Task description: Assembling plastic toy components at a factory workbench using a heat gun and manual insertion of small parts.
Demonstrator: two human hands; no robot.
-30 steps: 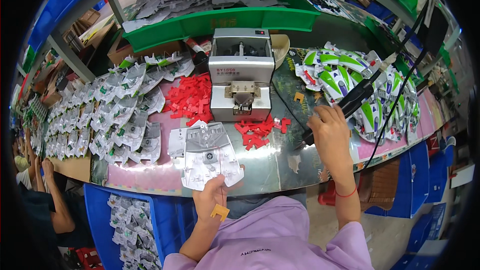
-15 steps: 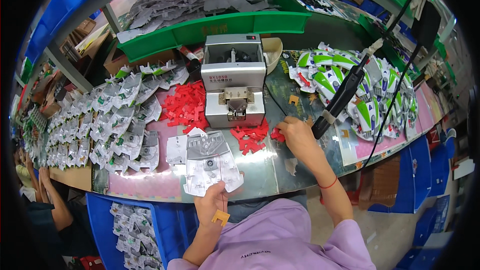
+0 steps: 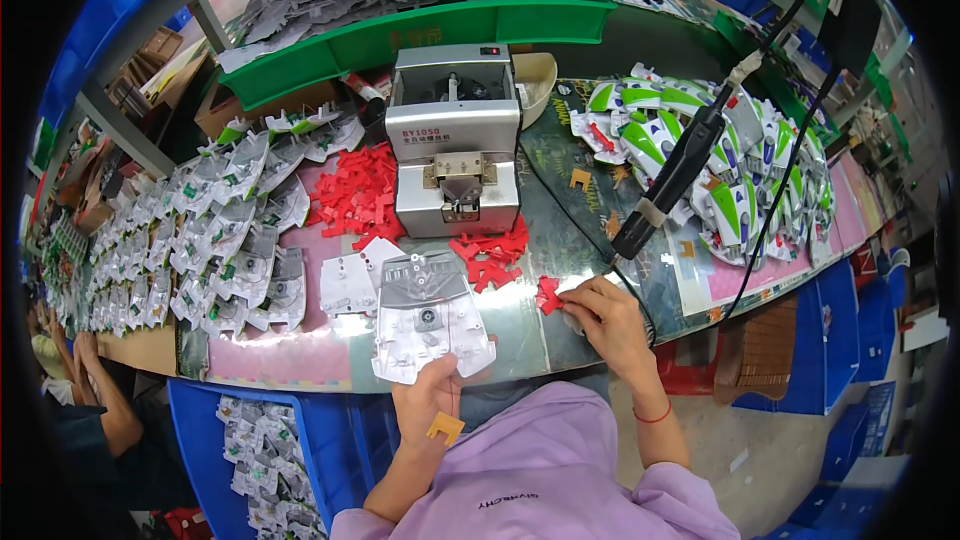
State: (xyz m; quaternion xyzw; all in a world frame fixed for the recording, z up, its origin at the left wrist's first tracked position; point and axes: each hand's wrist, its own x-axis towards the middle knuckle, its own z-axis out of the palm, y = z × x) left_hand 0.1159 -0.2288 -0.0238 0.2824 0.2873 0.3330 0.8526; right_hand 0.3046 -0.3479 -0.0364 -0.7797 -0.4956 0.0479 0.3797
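Observation:
My left hand (image 3: 428,395) is closed on the near edge of a white and grey plastic shell (image 3: 428,325), thumb on top. The shell's inner side faces up, showing a round dark part and a thin wire. An orange notched plastic piece (image 3: 446,428) lies against my left wrist. To the right, my right hand (image 3: 610,325) pinches a small red plastic piece (image 3: 548,295) at its fingertips, above the table. Above that hand hangs a black electric screwdriver (image 3: 670,185), its tip pointing down and left.
A silver screw-feeder machine (image 3: 458,140) stands mid-table between red-piece piles (image 3: 355,195). Rows of shells (image 3: 230,230) cover the left; green-and-white shells (image 3: 735,175) are heaped right. Behind is a green tray (image 3: 420,38) of grey parts. A blue bin (image 3: 320,440) sits below the table edge.
My right hand has drawn back toward me from beside the red pile, carrying the red piece. My left hand keeps hold of the shell. The whole view has shifted slightly.

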